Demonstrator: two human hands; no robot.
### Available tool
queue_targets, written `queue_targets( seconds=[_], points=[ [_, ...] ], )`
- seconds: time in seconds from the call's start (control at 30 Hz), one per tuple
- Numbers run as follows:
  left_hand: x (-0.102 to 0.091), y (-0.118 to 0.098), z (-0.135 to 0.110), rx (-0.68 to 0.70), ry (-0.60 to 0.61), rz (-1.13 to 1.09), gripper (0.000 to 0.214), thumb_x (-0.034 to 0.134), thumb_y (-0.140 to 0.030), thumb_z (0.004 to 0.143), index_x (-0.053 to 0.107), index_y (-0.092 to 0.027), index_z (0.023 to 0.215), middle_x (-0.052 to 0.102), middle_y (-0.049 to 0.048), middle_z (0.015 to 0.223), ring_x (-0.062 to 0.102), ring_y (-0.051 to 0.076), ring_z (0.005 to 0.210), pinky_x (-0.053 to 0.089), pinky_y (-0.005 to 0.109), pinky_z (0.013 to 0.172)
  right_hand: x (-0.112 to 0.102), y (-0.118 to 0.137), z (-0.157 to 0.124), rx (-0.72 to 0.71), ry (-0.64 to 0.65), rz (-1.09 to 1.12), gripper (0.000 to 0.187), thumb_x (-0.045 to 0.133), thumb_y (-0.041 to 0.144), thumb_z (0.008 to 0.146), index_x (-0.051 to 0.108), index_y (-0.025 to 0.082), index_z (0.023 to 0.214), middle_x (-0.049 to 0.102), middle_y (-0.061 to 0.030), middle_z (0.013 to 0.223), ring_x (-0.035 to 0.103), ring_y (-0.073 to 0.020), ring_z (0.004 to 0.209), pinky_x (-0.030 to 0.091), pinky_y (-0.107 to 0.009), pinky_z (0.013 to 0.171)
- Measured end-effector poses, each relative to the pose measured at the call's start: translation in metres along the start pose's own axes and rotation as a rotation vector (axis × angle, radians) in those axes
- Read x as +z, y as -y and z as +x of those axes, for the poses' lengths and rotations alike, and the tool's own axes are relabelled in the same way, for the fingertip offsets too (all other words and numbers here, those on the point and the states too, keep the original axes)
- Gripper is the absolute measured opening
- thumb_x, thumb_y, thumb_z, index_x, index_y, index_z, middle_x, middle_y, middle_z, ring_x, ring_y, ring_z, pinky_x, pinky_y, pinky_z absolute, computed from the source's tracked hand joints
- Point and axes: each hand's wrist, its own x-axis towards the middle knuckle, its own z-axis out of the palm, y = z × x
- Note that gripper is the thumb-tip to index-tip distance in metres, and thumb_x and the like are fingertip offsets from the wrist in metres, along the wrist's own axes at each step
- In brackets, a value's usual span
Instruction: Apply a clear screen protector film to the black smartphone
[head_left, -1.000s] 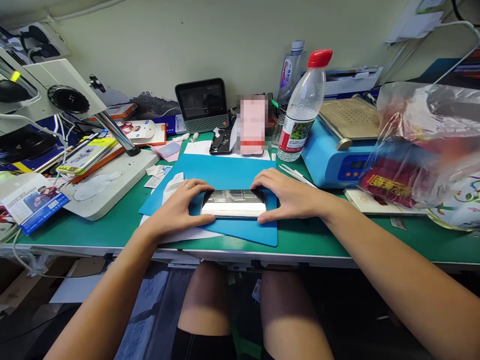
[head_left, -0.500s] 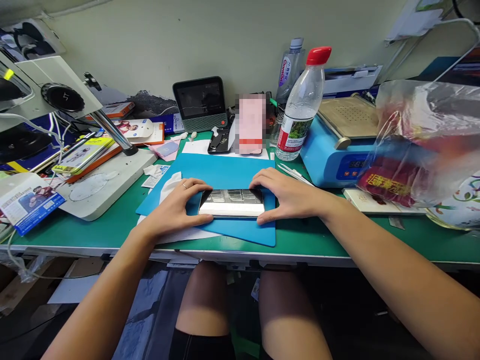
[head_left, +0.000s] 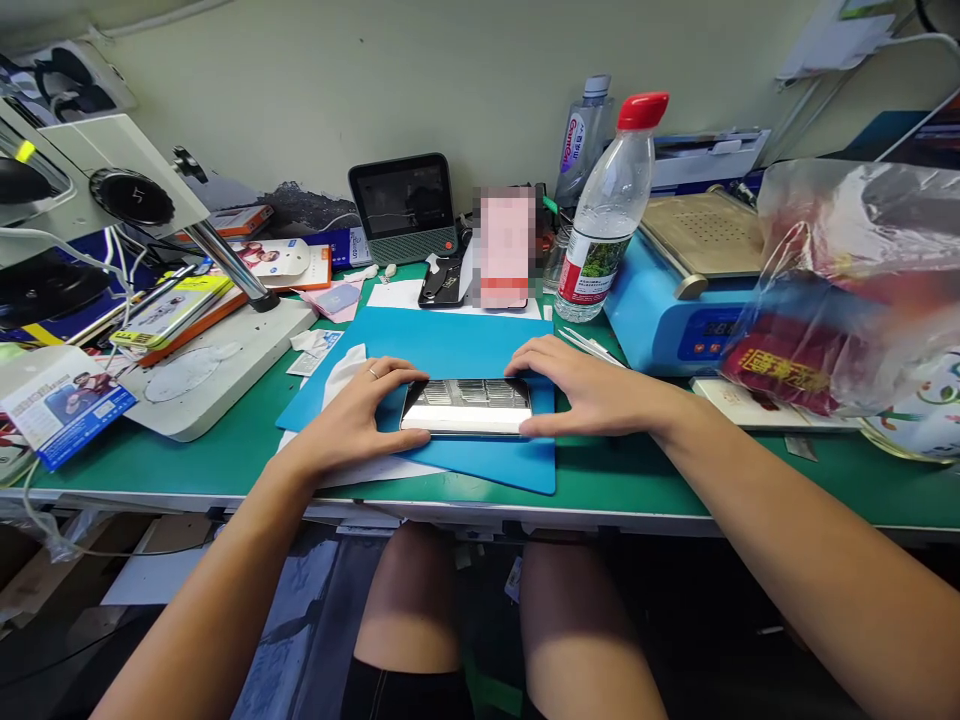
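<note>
A smartphone [head_left: 466,408] with a glossy, reflective face lies lengthwise on the blue mat [head_left: 450,340]. My left hand [head_left: 367,410] grips its left end, thumb at the near edge and fingers at the far edge. At the opposite end, my right hand [head_left: 577,390] holds the phone the same way, thumb at the near corner and fingertips at the far one. Crumpled white tissue [head_left: 346,368] shows beside my left hand, and white paper sticks out from under the mat's near left side.
A microscope stand [head_left: 217,385] occupies the left, with phone boxes around it. Behind the mat are a smart display [head_left: 405,210], a black phone part [head_left: 442,283] and a red-capped bottle [head_left: 604,220]. At right are a blue heating plate [head_left: 660,310] and a plastic bag [head_left: 847,290].
The right thumb has shifted slightly up along the phone's near corner. Both hands keep their hold, and the whole view has drifted a little.
</note>
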Motion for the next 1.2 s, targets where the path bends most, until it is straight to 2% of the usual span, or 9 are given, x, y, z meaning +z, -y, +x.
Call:
queue_targets(
  seconds=[0.1, 0.17, 0.23, 0.37, 0.5, 0.83, 1.2],
  points=[
    [0.0000, -0.0006, -0.0003, 0.003, -0.003, -0.001, 0.067, 0.071, -0.063, 0.087, 0.058, -0.026, 0.141, 0.055, 0.0099, 0.142, 0.049, 0.034, 0.136, 0.039, 0.051, 0.118, -0.0002, -0.0032, 0.0004, -0.013, -0.028, 0.010, 0.043, 0.057, 0.051, 0.094, 0.066, 0.018, 0.120, 0.065, -0.0144, 0.123, 0.056, -0.0335, 0.120, 0.045, -0.052, 0.105],
    [-0.0002, -0.0009, -0.0004, -0.001, -0.003, -0.004, 0.067, 0.071, -0.063, 0.087, 0.058, -0.026, 0.141, 0.055, 0.0099, 0.142, 0.049, 0.034, 0.137, 0.039, 0.051, 0.119, 0.0003, -0.0043, 0.0006, -0.027, -0.028, 0.001, 0.039, 0.058, 0.047, 0.094, 0.066, 0.018, 0.119, 0.065, -0.0141, 0.122, 0.056, -0.0333, 0.119, 0.045, -0.052, 0.104],
    [-0.0004, -0.0013, -0.0004, -0.009, -0.001, -0.007, 0.067, 0.072, -0.062, 0.087, 0.058, -0.025, 0.141, 0.055, 0.0100, 0.142, 0.049, 0.035, 0.137, 0.038, 0.051, 0.119, 0.0008, -0.0042, 0.0005, -0.039, -0.030, -0.015, 0.043, 0.063, 0.049, 0.091, 0.065, 0.019, 0.121, 0.064, -0.0141, 0.123, 0.056, -0.0333, 0.119, 0.046, -0.051, 0.103],
    [-0.0011, -0.0024, 0.0002, -0.019, 0.000, -0.014, 0.067, 0.073, -0.061, 0.086, 0.058, -0.026, 0.141, 0.055, 0.0103, 0.142, 0.050, 0.035, 0.137, 0.040, 0.051, 0.118, 0.0008, -0.0011, -0.0004, -0.034, -0.026, -0.038, 0.064, 0.074, 0.062, 0.081, 0.064, 0.018, 0.126, 0.062, -0.0152, 0.127, 0.057, -0.0348, 0.120, 0.047, -0.052, 0.104],
    [-0.0020, -0.0025, 0.0011, -0.007, -0.004, -0.019, 0.069, 0.073, -0.062, 0.085, 0.058, -0.026, 0.142, 0.055, 0.0105, 0.143, 0.050, 0.035, 0.136, 0.041, 0.052, 0.117, 0.0000, 0.0008, 0.0000, -0.002, -0.006, -0.047, 0.075, 0.075, 0.067, 0.076, 0.063, 0.017, 0.131, 0.060, -0.0168, 0.130, 0.057, -0.0379, 0.121, 0.048, -0.054, 0.103],
    [-0.0025, -0.0011, 0.0000, -0.014, 0.005, -0.046, 0.071, 0.074, -0.061, 0.086, 0.055, -0.025, 0.144, 0.053, 0.0111, 0.145, 0.047, 0.033, 0.139, 0.038, 0.050, 0.120, 0.0001, 0.0012, 0.0016, 0.004, 0.003, -0.058, 0.074, 0.074, 0.069, 0.076, 0.063, 0.020, 0.130, 0.060, -0.0159, 0.130, 0.056, -0.0373, 0.121, 0.049, -0.054, 0.102],
    [-0.0019, -0.0001, 0.0009, -0.016, -0.014, -0.050, 0.063, 0.072, -0.062, 0.086, 0.060, -0.026, 0.136, 0.056, 0.0104, 0.140, 0.050, 0.034, 0.136, 0.039, 0.051, 0.119, 0.0023, -0.0014, 0.0014, 0.006, -0.018, -0.044, 0.077, 0.076, 0.069, 0.073, 0.066, 0.020, 0.130, 0.059, -0.0150, 0.130, 0.054, -0.0378, 0.124, 0.047, -0.055, 0.105]
  ],
)
